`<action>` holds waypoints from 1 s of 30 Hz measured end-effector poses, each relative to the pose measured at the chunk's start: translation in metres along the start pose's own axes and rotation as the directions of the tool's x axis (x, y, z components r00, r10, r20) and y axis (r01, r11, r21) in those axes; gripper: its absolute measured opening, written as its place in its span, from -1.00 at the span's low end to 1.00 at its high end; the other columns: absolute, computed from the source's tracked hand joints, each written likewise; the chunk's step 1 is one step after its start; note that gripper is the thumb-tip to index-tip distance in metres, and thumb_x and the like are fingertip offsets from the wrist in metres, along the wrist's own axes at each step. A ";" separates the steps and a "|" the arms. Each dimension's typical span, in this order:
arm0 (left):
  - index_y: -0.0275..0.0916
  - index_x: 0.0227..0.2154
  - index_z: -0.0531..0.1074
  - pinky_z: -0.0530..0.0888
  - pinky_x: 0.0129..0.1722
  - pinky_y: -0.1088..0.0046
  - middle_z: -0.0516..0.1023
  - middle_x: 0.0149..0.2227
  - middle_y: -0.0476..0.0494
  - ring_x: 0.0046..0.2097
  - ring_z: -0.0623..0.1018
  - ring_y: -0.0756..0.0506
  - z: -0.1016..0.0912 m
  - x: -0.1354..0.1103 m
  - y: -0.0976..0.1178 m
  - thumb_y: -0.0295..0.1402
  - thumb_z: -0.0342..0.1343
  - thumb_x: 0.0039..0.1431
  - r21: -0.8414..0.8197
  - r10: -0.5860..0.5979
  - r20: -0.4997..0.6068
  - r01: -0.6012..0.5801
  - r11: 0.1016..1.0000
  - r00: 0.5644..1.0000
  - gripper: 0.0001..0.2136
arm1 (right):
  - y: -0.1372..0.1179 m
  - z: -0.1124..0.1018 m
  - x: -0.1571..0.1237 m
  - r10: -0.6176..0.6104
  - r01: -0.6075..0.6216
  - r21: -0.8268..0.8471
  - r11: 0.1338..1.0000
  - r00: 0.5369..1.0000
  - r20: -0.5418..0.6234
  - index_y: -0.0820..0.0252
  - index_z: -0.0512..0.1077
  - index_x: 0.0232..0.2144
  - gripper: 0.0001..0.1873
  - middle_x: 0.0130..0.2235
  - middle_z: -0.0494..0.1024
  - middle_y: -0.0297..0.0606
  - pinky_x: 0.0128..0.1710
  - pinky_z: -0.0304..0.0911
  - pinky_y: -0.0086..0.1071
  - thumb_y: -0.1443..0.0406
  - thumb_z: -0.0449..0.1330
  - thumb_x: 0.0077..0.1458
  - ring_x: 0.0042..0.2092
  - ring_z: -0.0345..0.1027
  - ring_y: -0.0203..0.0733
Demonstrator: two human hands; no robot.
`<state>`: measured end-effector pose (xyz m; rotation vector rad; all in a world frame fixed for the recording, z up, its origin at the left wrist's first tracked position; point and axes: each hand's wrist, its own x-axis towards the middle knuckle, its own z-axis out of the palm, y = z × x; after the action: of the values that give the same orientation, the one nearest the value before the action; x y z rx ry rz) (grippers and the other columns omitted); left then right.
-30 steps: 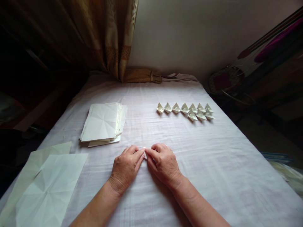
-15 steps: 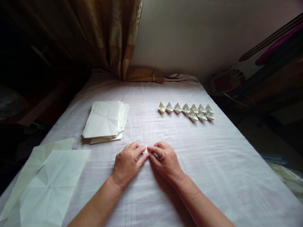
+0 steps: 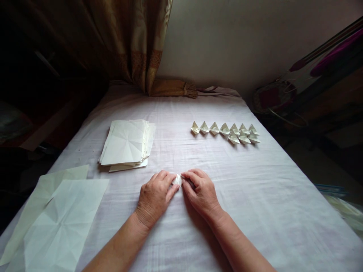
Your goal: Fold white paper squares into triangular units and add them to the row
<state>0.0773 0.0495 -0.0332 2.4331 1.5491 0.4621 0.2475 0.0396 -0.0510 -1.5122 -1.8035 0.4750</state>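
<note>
A small piece of folded white paper [image 3: 177,180] sits between my two hands, low over the bed sheet. My left hand [image 3: 156,193] pinches its left side between thumb and fingers. From the right, the thumb and index finger of my right hand [image 3: 200,189] close at the paper's other edge. Much of the folded piece is covered by my fingers. Beyond my right hand, several small folded paper boats [image 3: 214,128] stand in two rows, touching or close together. A stack of creased paper sheets [image 3: 123,143] lies beyond my left hand.
Two large creased sheets [image 3: 65,223] overlap at the front left. A pale checked bed sheet [image 3: 255,196] covers the work surface. At the far edge hangs a gold-brown curtain [image 3: 141,56] beside a plain wall [image 3: 221,41]. Dark clutter lines both sides.
My fingertips have drawn slightly apart, so more of the folded white paper shows between them. My right hand has shifted a little to the right. The view has tilted slightly.
</note>
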 end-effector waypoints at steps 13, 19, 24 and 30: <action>-0.13 -0.27 0.43 0.39 -0.17 0.41 0.50 -0.21 -0.01 -0.14 0.51 -0.09 -0.012 0.006 0.006 -0.32 0.16 0.16 -0.137 -0.164 0.131 0.182 0.974 0.978 -0.91 | -0.003 0.001 -0.006 -0.048 0.048 -0.067 0.997 0.999 -0.002 0.14 0.45 -0.27 -0.87 -0.11 0.50 -0.17 -0.07 0.17 -0.21 0.37 0.17 0.09 -0.07 0.34 -0.08; -0.14 -0.24 0.45 0.39 -0.10 0.37 0.51 -0.17 -0.05 -0.09 0.50 -0.11 -0.017 0.009 0.008 -0.33 0.16 0.13 -0.168 -0.209 0.184 0.240 0.956 0.961 -0.87 | -0.004 0.002 -0.005 -0.025 0.024 -0.111 0.994 1.000 -0.009 0.13 0.45 -0.33 -0.91 -0.03 0.48 -0.10 -0.02 0.16 -0.14 0.38 0.17 0.06 0.03 0.32 -0.01; -0.17 -0.33 0.46 0.37 -0.16 0.39 0.53 -0.25 -0.06 -0.18 0.49 -0.10 -0.021 0.014 0.006 -0.35 0.13 0.11 -0.202 -0.217 0.206 0.258 0.945 0.954 -0.93 | -0.002 0.001 -0.006 -0.062 0.064 -0.080 0.995 0.998 0.030 0.12 0.45 -0.34 -0.89 -0.03 0.50 -0.13 -0.01 0.17 -0.15 0.40 0.15 0.07 0.05 0.32 -0.03; -0.19 -0.46 0.42 0.36 -0.29 0.46 0.52 -0.38 0.01 -0.31 0.47 -0.06 -0.019 0.020 0.006 -0.39 0.19 -0.07 -0.386 -0.319 0.275 0.408 0.827 0.907 -0.92 | -0.002 0.000 -0.007 -0.035 0.036 -0.042 0.998 0.999 0.012 0.14 0.46 -0.31 -0.87 0.00 0.50 -0.08 0.02 0.15 -0.11 0.37 0.18 0.03 0.07 0.32 0.01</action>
<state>0.0831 0.0659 -0.0109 1.7367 1.5717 0.4195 0.2464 0.0324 -0.0515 -1.5058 -1.8566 0.4321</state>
